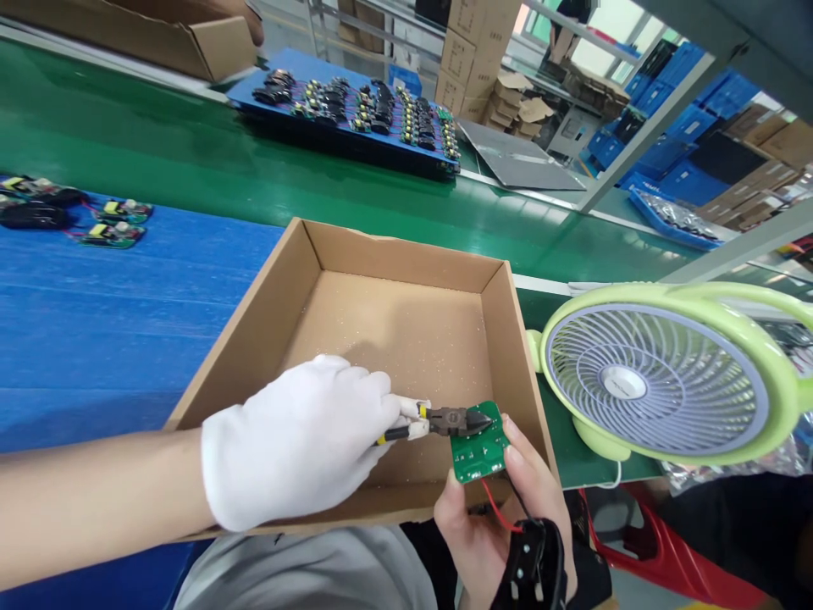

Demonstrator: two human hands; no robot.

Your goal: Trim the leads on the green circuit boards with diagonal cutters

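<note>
My left hand (298,440), in a white glove, is closed around the yellow-and-black handles of small cutting pliers (454,419). The pliers' jaws rest on the top edge of a small green circuit board (479,445). My bare right hand (508,508) pinches that board from below and from the right, solder side up. Red and black wires run down from the board to a black part (530,563) that lies against my right palm. Both hands hover over the near right corner of an open cardboard tray (406,254), whose floor is dusted with tiny clipped bits.
A light green desk fan (660,377) stands right of the tray. Several wired boards (95,220) lie on the blue mat at left. Across the green belt sits a blue tray of assembled boards (362,110), beside a cardboard box (158,34). Shelving with boxes fills the background.
</note>
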